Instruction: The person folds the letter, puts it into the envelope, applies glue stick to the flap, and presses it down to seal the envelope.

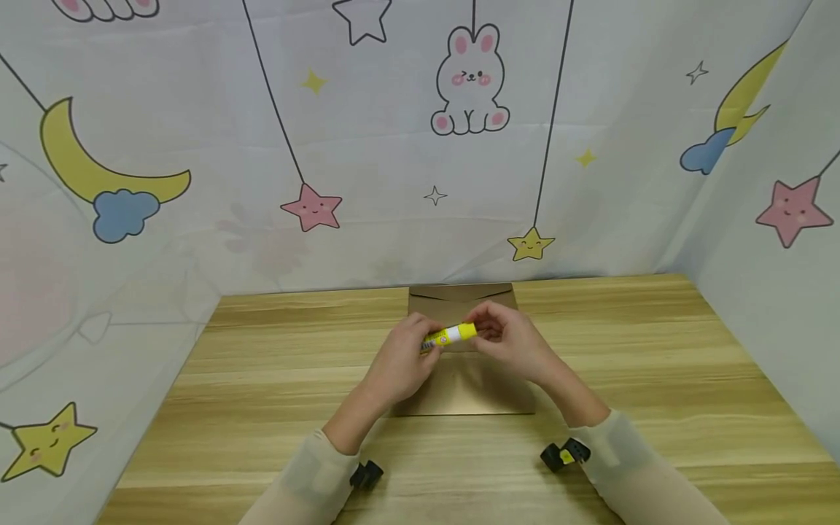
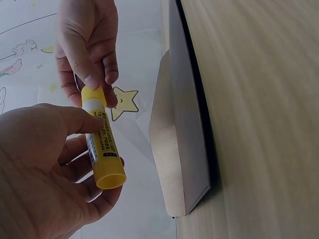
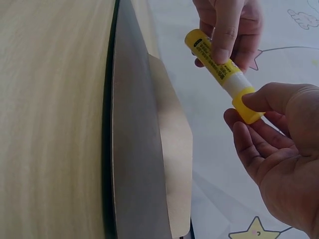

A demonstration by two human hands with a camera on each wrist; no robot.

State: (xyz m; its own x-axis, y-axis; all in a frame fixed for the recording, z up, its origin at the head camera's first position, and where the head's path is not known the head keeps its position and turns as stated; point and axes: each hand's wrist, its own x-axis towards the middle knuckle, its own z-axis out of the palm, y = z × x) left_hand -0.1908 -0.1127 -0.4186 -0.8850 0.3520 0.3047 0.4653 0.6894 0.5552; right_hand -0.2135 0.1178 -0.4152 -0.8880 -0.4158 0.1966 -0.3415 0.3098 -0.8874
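A yellow glue stick [image 1: 450,336] with a white band is held between both hands above a brown envelope [image 1: 472,390]. My left hand [image 1: 403,357] grips its printed barrel, thumb on top, as the left wrist view also shows. At the other end, my right hand [image 1: 515,339] pinches the yellow cap [image 3: 247,105] between thumb and fingers. The cap sits at the end of the white band; whether it is loose I cannot tell. Beneath the hands, the envelope lies on the table, and its flap [image 2: 164,134] stands out from the body in both wrist views.
The wood-grain table [image 1: 275,386] spreads around the envelope on both sides. A white curtain [image 1: 367,146] printed with stars, moons and a rabbit hangs behind the table and along its sides. Black wrist devices [image 1: 564,455] sit at both sleeves.
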